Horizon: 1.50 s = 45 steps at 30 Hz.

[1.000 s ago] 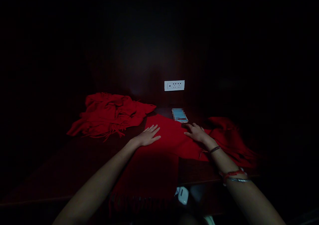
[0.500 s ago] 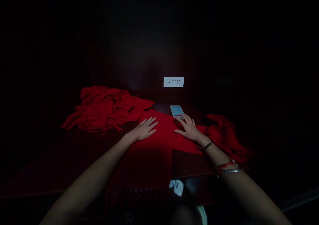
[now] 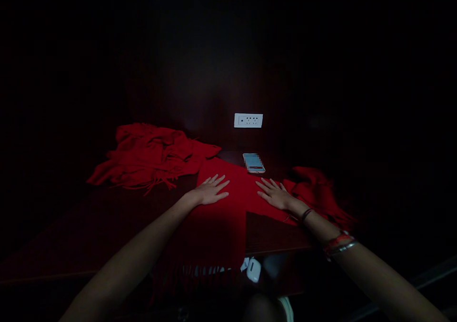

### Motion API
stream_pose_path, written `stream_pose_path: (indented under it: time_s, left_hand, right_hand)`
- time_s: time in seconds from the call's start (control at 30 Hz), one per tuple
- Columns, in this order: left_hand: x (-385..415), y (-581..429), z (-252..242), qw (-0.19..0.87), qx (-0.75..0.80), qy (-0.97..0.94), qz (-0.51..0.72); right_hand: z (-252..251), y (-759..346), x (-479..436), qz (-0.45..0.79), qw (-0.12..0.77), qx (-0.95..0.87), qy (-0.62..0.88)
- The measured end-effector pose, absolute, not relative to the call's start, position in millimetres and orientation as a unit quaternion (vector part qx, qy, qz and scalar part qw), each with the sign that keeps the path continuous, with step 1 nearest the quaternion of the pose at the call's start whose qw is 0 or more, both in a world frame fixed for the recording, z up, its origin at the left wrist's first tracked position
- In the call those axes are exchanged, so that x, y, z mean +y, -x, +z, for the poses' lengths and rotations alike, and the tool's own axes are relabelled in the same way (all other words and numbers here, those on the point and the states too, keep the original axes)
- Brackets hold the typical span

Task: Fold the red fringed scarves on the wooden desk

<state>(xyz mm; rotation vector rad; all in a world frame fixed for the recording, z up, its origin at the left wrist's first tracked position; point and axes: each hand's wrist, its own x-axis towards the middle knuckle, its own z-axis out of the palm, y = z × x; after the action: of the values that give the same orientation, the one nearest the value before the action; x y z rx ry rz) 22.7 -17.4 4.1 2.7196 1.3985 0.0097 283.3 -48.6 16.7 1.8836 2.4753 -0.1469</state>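
Observation:
A red fringed scarf [image 3: 217,222] lies spread flat over a dark wooden table, its fringe hanging over the near edge. My left hand [image 3: 210,190] rests flat on it with fingers stretched out. My right hand [image 3: 274,193] also lies flat and open on the scarf, a little to the right, with bracelets on the wrist. A phone [image 3: 253,162] with a lit screen lies just beyond my right hand, not touched.
A crumpled red scarf [image 3: 150,155] sits at the back left and more red cloth [image 3: 317,189] bunches at the right. A white wall socket [image 3: 248,120] is on the dark back panel. A small white case [image 3: 253,269] lies below the table edge.
My right hand reached up to the phone half a second ago, then drew back down onto the scarf. My left hand stayed flat in about the same place.

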Motion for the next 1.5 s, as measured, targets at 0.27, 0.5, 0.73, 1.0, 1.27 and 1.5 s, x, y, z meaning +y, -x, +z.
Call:
stream_pose_path:
  time_s: [0.27,0.5,0.73,1.0,1.27,1.5]
  left_hand:
    - [-20.0,-27.8,4.0,0.039,0.437,-0.898,0.022]
    - [-16.6,-15.2,10.2,0.077,0.525,-0.848,-0.01]
    - [-16.2,-16.0,13.6,0.087,0.52,-0.849,-0.021]
    - [-9.9,-14.8,2.1,0.068,0.518,-0.853,0.001]
    - [-28.4,-10.9,20.9,-0.042,0.372,-0.926,0.049]
    - [-53.4,-22.1,40.6,-0.109,0.27,-0.957,0.014]
  right_hand:
    - [18.0,-237.0,-53.3,-0.063,-0.025,0.821,-0.567]
    - [7.2,-251.2,-52.9,-0.076,-0.013,0.82,-0.567]
    - [9.0,-277.7,-62.8,-0.048,-0.01,0.83,-0.555]
    - [22.1,-248.0,-62.7,-0.029,-0.064,0.831,-0.552]
    - [9.3,-238.4,-60.9,-0.042,-0.107,0.853,-0.508]
    - [26.7,-265.0,-106.5,0.035,-0.167,0.901,-0.398]
